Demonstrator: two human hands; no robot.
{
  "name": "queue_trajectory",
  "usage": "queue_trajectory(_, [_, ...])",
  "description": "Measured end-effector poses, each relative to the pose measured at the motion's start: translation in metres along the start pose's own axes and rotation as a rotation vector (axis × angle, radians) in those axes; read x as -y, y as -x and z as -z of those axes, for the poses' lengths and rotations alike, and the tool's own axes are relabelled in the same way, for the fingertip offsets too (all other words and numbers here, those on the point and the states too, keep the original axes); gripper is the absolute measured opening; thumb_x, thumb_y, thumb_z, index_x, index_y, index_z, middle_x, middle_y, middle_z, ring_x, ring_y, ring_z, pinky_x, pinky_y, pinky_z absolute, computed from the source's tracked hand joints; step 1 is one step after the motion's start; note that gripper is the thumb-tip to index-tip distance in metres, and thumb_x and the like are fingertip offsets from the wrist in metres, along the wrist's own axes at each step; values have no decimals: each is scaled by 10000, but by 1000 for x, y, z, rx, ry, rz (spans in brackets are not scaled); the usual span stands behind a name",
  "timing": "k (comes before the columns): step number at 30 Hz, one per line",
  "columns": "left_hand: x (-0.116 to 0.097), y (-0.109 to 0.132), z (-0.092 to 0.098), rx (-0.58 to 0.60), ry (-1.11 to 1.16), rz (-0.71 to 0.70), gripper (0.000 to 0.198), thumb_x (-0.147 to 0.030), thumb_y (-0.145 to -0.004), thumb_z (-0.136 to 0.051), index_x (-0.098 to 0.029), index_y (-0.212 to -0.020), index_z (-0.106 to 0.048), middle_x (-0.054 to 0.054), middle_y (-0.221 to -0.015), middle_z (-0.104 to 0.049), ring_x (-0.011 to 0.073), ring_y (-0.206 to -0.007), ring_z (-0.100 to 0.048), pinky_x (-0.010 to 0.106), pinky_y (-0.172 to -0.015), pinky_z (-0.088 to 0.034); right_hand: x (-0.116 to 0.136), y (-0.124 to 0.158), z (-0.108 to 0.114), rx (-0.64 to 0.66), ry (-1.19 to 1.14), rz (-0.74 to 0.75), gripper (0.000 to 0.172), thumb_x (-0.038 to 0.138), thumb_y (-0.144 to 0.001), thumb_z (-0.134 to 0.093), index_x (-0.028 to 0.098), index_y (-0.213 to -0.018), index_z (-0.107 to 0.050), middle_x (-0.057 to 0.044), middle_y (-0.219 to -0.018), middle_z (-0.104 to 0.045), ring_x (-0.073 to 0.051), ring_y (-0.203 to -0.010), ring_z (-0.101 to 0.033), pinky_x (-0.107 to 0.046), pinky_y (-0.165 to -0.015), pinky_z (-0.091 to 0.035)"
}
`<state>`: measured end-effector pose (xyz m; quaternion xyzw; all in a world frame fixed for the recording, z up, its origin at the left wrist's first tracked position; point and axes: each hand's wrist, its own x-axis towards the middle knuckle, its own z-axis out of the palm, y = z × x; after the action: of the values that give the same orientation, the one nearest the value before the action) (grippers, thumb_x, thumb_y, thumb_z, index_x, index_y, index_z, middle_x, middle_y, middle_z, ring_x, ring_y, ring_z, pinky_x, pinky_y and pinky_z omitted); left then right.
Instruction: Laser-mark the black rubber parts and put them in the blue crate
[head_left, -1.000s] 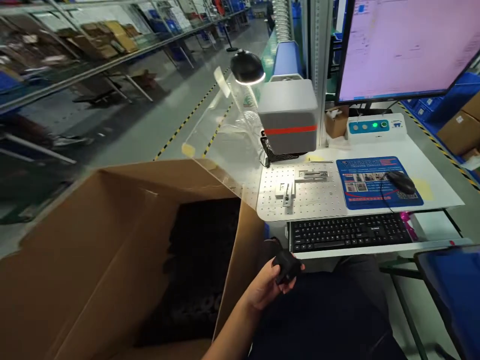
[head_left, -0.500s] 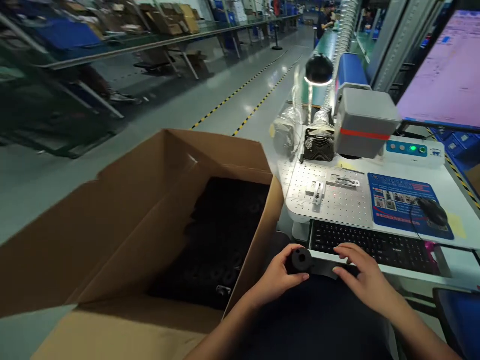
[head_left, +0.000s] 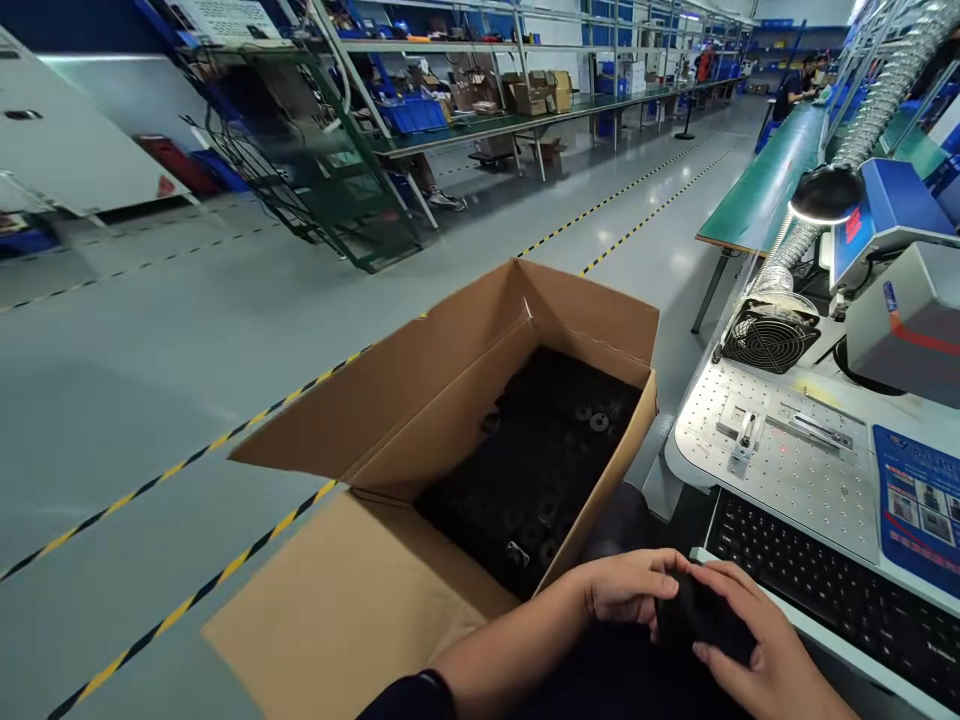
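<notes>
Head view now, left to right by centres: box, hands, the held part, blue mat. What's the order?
Box → left hand → black part → right hand → blue mat, cut off by the frame's right edge.

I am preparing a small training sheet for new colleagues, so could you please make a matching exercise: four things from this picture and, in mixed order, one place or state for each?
Things
1. black part
2. cardboard box
3. perforated metal plate
4. lamp

Places or states
A. switched on, glowing underneath
B. open, with dark pieces inside
C. held between the left hand and the right hand
D. carrying metal brackets

Right pairs: 1-C, 2-B, 3-D, 4-A
</notes>
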<state>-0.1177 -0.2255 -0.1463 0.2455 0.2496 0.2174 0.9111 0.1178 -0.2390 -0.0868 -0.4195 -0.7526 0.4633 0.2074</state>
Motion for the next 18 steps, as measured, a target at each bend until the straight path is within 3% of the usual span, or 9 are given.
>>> queue_trajectory(3, [8,-2,8,-61,31,-11,723,-574,-538,-944,-186,-1068,-641,6,-824,-622,113,-590,-579,186,-456,-425,-4,-6,-5,-56,22,42,515,316,-805,-742,278,-1314,-668,-133,-1316,-660,-315,-1199,-650,-443,-1024,-561])
queue_trajectory(7, [13,-1,16,-33,-53,41,799,-745,-466,-885,-158,-966,-675,12,-721,-628,125,-508,-541,235,-444,-441,-2,-10,-11,-30,3,86,558,305,-748,-788,281,-1293,-672,-124,-1310,-677,-334,-1211,-651,-475,-1039,-551])
queue_trajectory(14, [-4,4,22,65,-152,106,714,-765,-488,-858,-183,-861,-681,21,-628,-644,194,-480,-589,290,-431,-455,-6,-24,-25,9,-57,48,502,376,-714,-823,310,-1198,-708,-114,-1373,-651,-352,-1248,-632,-484,-1031,-555])
queue_trajectory(18, [-19,8,23,119,-221,128,776,-847,-504,-782,-185,-896,-683,45,-652,-661,227,-483,-611,334,-432,-479,-19,-38,-28,52,-51,68,571,432,-688,-822,420,-1241,-681,-56,-1298,-699,-362,-1221,-647,-540,-1002,-572])
